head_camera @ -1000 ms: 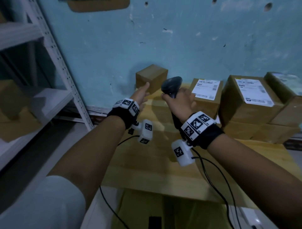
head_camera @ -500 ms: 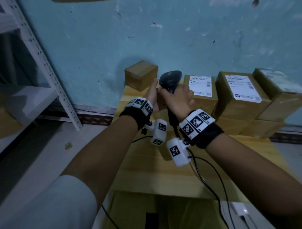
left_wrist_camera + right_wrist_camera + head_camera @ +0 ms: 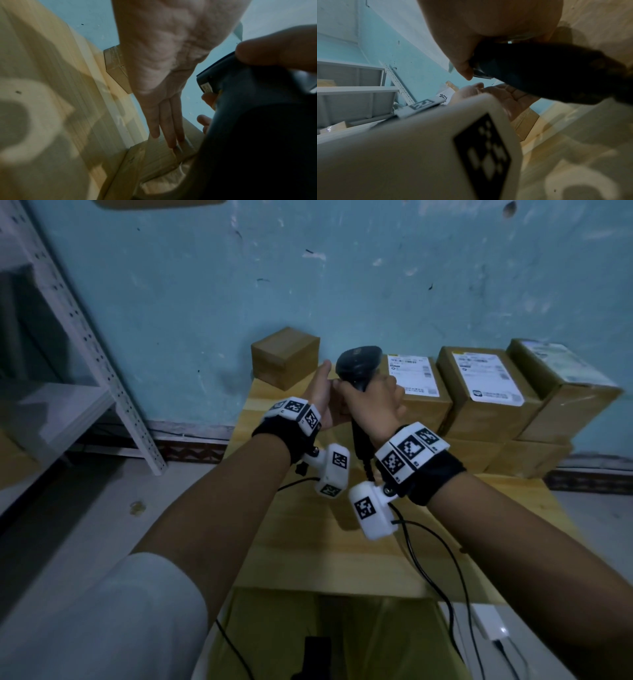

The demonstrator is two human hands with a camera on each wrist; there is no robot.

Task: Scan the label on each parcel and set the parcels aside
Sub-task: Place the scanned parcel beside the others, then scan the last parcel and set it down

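Flanking hands: shelving (image 3: 85, 344), stacked parcels (image 3: 486, 392).

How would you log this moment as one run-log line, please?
right hand: grips scanner | left hand: open, fingers straight, reaching to labelled parcel | small parcel: apart, left

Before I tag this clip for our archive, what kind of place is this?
Probably a small parcel-handling or stock room. Labelled cardboard parcels are stacked on a wooden table against a bare blue wall, the right hand grips a barcode scanner, and grey metal shelving stands at the left.
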